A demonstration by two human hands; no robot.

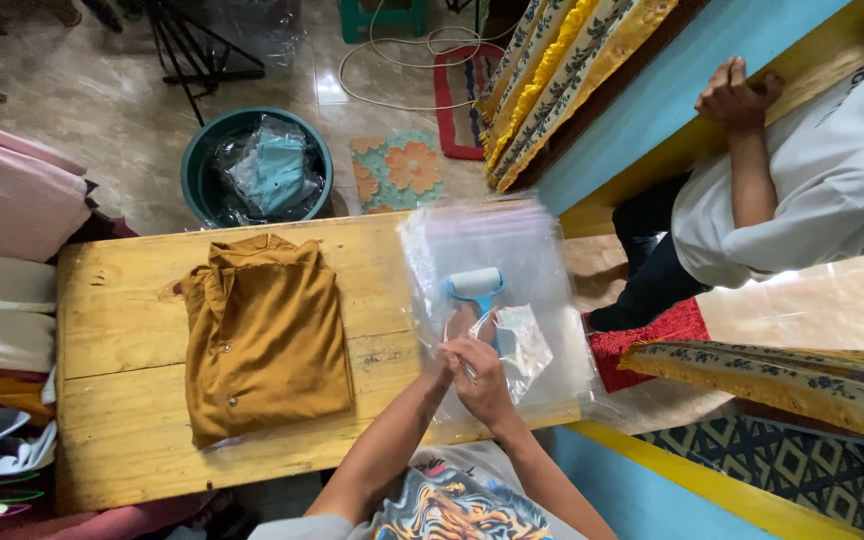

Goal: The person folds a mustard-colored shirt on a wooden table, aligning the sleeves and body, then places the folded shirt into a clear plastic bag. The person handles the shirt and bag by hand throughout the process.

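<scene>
A folded mustard-yellow shirt (pixel 264 338) lies on the wooden table (pixel 122 320). To its right is a stack of clear plastic bags (pixel 512 250) with a blue lint roller (pixel 475 284) on top. My two hands meet over the near part of that stack. My left hand (pixel 455 335) is by the roller's handle and seems to grip it. My right hand (pixel 482 385) is closed, pinching a crumpled clear sheet (pixel 524 345) that sticks out to the right. The fingertips of both hands are partly hidden by each other.
A person in a white shirt (pixel 822 170) sits at the right, one hand (pixel 737 95) on a yellow ledge. A teal bucket (pixel 257 165) holding bagged clothes stands behind the table. Folded clothes (pixel 2 290) are piled at the left. Patterned cushions (pixel 562 70) lean at the back.
</scene>
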